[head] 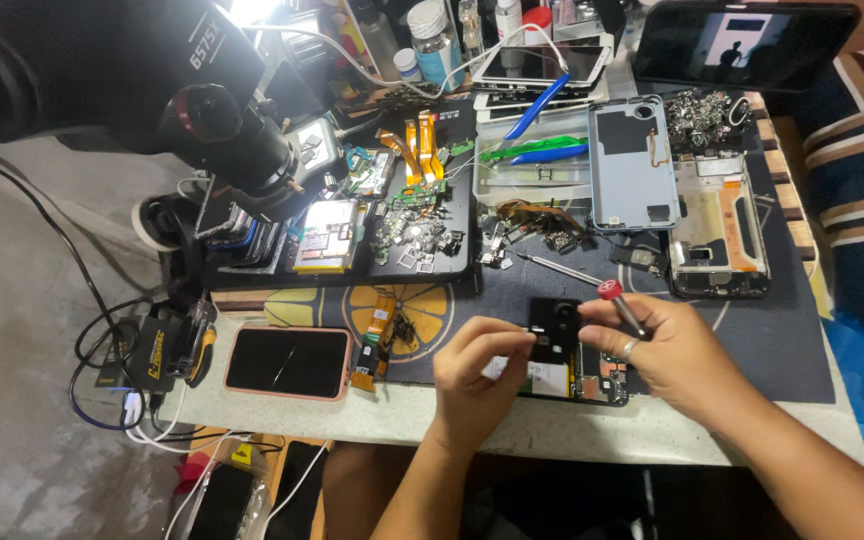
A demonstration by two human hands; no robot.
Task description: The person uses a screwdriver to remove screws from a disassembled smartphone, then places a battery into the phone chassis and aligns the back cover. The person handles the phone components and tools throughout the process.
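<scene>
Holding: the left hand pinches the left edge of a small black camera cover plate between thumb and forefinger; the fingers are closed on it.
Right hand grip: the right hand is closed around a thin screwdriver with a red cap; a ring shows on one finger. Its thumb and fingertip also touch the right edge of the plate.
Landmark: the opened phone body lies on the dark work mat, near the front edge of the table; all places below are told from it.
Plate position: just above the upper part of the phone body, lifted between the two hands, not lying flat in it as far as I can tell.
Key relation: the plate sits directly between the hands, equally near to both; the screwdriver's long axis goes from the red cap down and to the right into the palm, so its tip is hidden.
Left of phone body: a pink-framed phone, screen up, well apart.
Behind phone body: a black tray of small parts, with orange flex cables at its back.
Behind and right: a grey-blue back cover and, beside it, a phone frame.
Far left behind: a microscope head hanging over the tray.
</scene>
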